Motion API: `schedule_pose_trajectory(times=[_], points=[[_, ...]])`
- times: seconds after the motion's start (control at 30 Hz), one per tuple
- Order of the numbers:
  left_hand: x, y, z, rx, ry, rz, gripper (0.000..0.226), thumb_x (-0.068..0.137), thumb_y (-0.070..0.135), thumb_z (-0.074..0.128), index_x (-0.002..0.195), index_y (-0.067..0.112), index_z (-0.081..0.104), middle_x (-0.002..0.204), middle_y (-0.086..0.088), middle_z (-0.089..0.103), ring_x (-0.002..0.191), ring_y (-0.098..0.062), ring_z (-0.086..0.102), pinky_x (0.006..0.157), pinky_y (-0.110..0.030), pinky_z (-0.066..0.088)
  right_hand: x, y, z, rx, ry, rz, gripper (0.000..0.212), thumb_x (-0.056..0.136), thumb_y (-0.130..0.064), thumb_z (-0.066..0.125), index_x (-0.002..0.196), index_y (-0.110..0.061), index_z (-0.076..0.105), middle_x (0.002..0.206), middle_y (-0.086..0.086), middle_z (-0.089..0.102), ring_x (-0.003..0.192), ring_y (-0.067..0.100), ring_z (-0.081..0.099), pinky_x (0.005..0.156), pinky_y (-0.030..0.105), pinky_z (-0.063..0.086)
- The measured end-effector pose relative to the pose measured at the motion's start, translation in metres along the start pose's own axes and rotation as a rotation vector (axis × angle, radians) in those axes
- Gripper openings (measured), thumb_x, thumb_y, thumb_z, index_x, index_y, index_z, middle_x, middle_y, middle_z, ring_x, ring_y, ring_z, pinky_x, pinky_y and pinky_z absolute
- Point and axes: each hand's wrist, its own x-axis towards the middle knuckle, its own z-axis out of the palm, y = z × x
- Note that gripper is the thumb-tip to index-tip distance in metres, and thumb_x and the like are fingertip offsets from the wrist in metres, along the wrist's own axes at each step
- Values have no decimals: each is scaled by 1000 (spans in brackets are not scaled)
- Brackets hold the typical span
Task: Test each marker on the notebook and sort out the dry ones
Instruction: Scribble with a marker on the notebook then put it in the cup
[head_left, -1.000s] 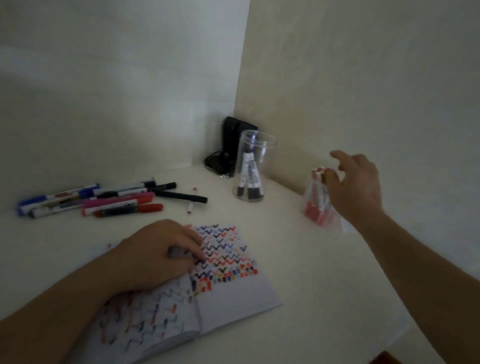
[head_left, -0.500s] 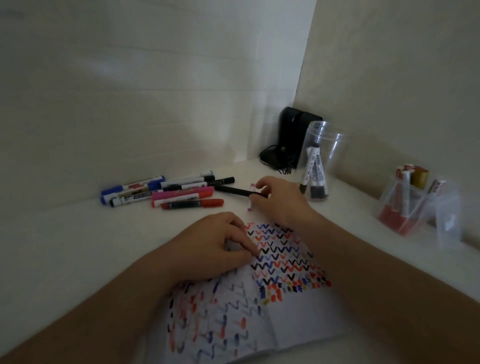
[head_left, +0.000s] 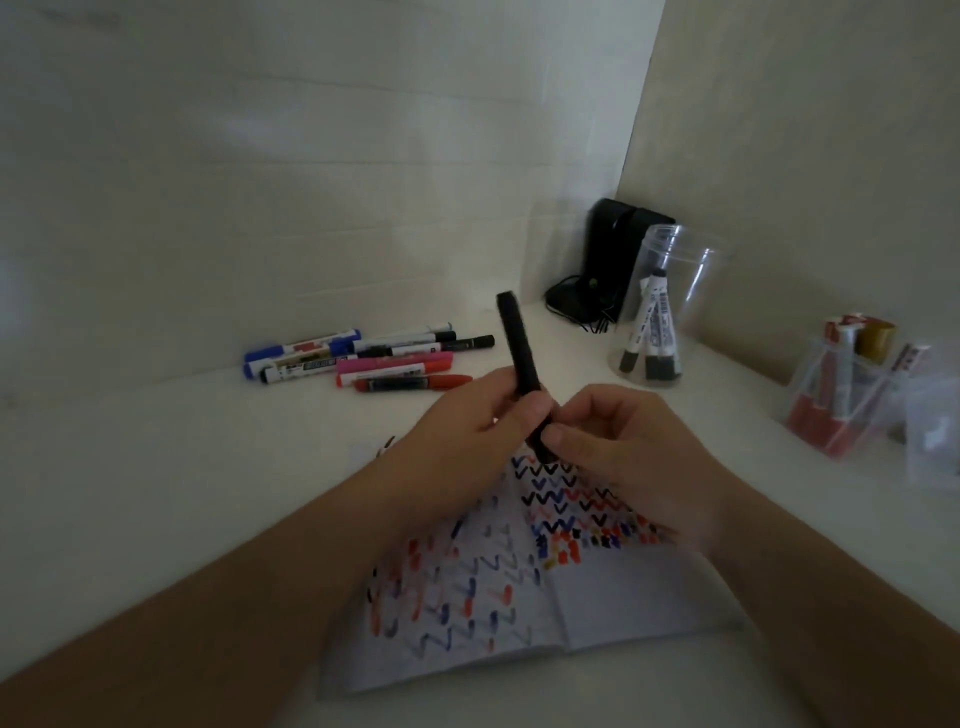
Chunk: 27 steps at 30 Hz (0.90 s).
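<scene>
I hold a thin black marker (head_left: 518, 348) nearly upright over the open notebook (head_left: 597, 597). My left hand (head_left: 462, 441) grips its middle. My right hand (head_left: 623, 447) pinches its lower end, which the fingers partly hide. The notebook pages are covered in rows of coloured zigzag test marks. A pile of several markers (head_left: 363, 358), blue, black, pink and red, lies on the white table behind my hands.
A tall clear jar (head_left: 670, 260) holding a few white markers stands at the back right, beside a black device (head_left: 613, 260) in the corner. A clear container (head_left: 841, 395) with red and gold markers sits at the far right. Walls close off the back and right.
My right hand came back from the red-marker container, took a black marker from beside the pile and brought it over the notebook. My left hand lifted off the page and now grips it too.
</scene>
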Motion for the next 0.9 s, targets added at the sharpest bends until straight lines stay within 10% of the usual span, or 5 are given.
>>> schedule_pose_trajectory(times=[0.2, 0.43, 0.57, 0.73, 0.9], points=[[-5, 3, 7, 181, -7, 179, 14, 110, 31, 40, 113, 29, 53, 82, 6, 63, 74, -10, 61, 64, -31, 52, -5, 8, 4, -12, 145, -159, 38, 81, -60, 78, 93, -26, 65, 73, 21, 58, 64, 21, 51, 63, 38, 45], [-9, 4, 10, 394, -241, 198, 24, 108, 37, 41, 125, 36, 59, 74, 24, 59, 69, 5, 57, 61, -11, 37, -10, 15, 5, 21, 75, -210, 31, 97, -38, 66, 116, -16, 72, 91, -10, 77, 89, 5, 73, 79, 19, 54], [-6, 0, 5, 362, -251, 186, 32, 106, 44, 45, 136, 43, 56, 111, 16, 72, 96, 3, 65, 85, -18, 51, -13, 15, 6, 73, 43, -204, 23, 101, -15, 60, 119, -7, 71, 69, -20, 70, 65, -5, 65, 63, 9, 48], [-10, 7, 2, 315, -299, 69, 52, 90, 70, 40, 136, 47, 28, 88, 7, 69, 74, -5, 64, 66, -26, 51, -11, 10, -4, 334, 54, -90, 24, 102, -14, 55, 119, -20, 71, 63, 9, 53, 49, 14, 46, 44, 22, 37], [-9, -2, -8, 474, -370, 68, 16, 96, 39, 63, 110, 47, 62, 93, 12, 63, 85, -6, 60, 82, -36, 54, -16, -5, -53, 547, -7, -42, 7, 85, -16, 60, 87, -12, 66, 65, 10, 55, 56, 22, 47, 48, 26, 40]])
